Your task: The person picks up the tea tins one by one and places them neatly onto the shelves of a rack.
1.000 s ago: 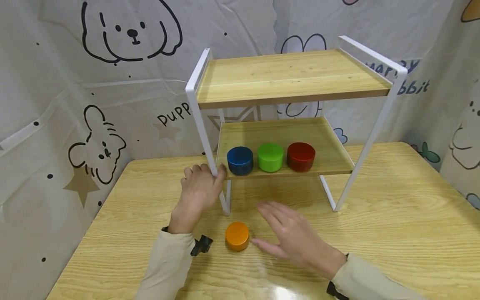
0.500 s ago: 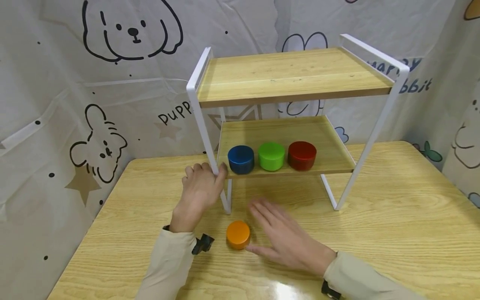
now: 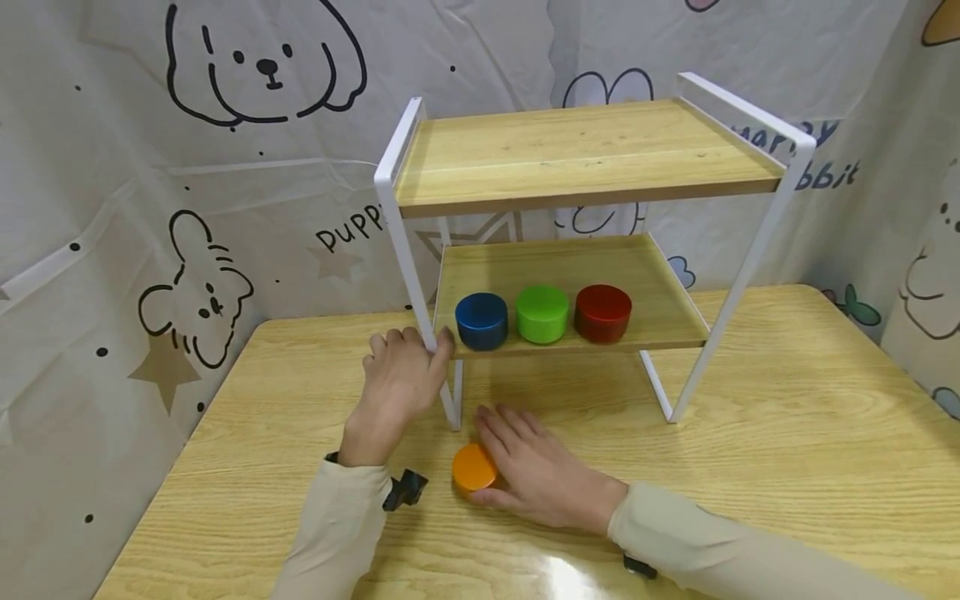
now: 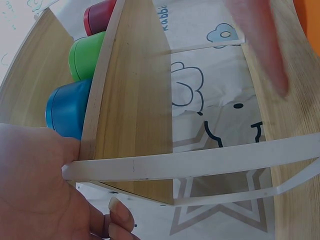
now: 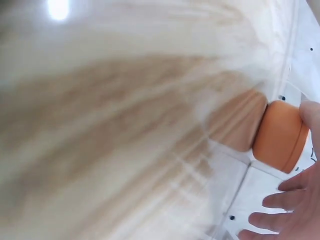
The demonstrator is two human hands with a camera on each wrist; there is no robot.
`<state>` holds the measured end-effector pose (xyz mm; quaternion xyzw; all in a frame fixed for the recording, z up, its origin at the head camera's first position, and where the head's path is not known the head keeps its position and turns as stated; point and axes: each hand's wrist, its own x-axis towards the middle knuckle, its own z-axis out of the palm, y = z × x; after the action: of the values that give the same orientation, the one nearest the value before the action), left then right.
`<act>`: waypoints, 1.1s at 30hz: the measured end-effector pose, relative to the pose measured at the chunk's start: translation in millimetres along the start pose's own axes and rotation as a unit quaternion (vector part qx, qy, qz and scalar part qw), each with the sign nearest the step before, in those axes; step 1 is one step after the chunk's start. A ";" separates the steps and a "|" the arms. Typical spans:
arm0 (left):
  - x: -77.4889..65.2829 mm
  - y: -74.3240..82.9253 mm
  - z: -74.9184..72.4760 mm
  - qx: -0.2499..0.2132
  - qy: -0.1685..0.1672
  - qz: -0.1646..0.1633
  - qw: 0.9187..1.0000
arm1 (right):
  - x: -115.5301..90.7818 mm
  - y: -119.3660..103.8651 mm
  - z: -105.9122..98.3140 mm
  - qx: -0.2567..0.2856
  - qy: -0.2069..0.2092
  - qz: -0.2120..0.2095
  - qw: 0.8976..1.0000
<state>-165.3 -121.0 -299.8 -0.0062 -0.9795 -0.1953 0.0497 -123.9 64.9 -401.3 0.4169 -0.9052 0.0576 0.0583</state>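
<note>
My left hand (image 3: 401,379) grips the front left leg (image 3: 407,275) of a two-tier shelf, thumb beside the lower board and fingers around the white frame. In the left wrist view, curled fingertips show below that leg (image 4: 200,162). On the tabletop in front of the shelf sits an orange round lidded tin (image 3: 472,468). Around its right side is my right hand (image 3: 543,475), thumb at the near side and fingers reaching past the far side. The right wrist view has the thumb against the orange tin (image 5: 280,135), while the other fingers are straight and spread apart from it.
Blue (image 3: 482,321), green (image 3: 542,315) and red (image 3: 602,314) round tins stand in a row along the front of the lower board (image 3: 555,258). Above them spans the upper board (image 3: 585,154). A printed cloth (image 3: 300,183) hangs behind the wooden table (image 3: 787,467).
My right hand has moved left to the orange tin, its thumb now at the tin's near side. The left hand keeps its grip on the shelf leg.
</note>
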 end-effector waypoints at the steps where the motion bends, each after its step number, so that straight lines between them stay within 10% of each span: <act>1: 0.0 0.1 0.1 0.000 0.000 0.000 1.000 | 0.6 0.1 0.9 0.005 -0.001 -0.002 1.000; 16: -0.5 0.1 0.1 0.000 0.002 0.001 1.000 | 5.8 1.6 10.0 -0.055 0.072 -0.061 0.994; 33: 0.4 0.4 0.0 -0.008 -0.003 -0.006 1.000 | -4.7 19.6 -0.4 -0.071 0.093 -0.028 0.993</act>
<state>-165.7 -120.6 -299.6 -0.0010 -0.9780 -0.2035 0.0457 -135.7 81.1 -402.7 0.4294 -0.8857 0.0298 0.1738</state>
